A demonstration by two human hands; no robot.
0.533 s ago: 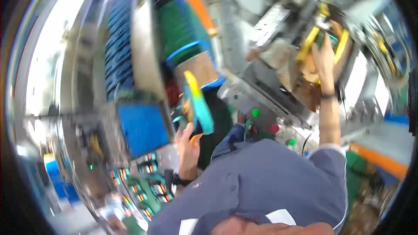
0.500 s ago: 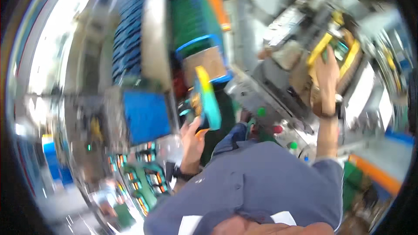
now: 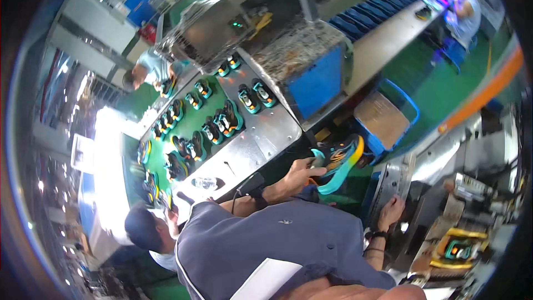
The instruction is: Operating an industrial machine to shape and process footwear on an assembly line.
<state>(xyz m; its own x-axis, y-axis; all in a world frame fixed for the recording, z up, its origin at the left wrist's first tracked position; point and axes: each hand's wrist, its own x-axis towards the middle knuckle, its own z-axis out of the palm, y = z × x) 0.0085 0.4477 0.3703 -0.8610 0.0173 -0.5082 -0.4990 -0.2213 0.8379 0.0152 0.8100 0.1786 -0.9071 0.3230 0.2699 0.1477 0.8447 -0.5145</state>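
Observation:
My left hand (image 3: 305,173) is closed around the heel end of a sneaker (image 3: 337,161), dark on top with a teal and yellow sole. The shoe points up and to the right, away from my body. On the right, my right hand (image 3: 391,214) is at the metal edge of a machine (image 3: 395,180), its fingers loosely bent and nothing visible in them. Below and to the right of that hand, a yellow frame (image 3: 452,264) on the machine surrounds another teal and dark shoe (image 3: 458,249).
A metal-edged table (image 3: 266,139) on the left carries several similar sneakers (image 3: 225,119). Two co-workers (image 3: 147,228) handle shoes along it. Behind stand a blue-sided machine (image 3: 316,83) and a conveyor (image 3: 388,30), with another person at its far end. A blue-framed stool (image 3: 383,119) stands beyond my held shoe.
My view has swung left, bringing the shoe table into sight. My right hand has come away from the yellow frame toward the machine's edge. The sneaker stays in my left hand.

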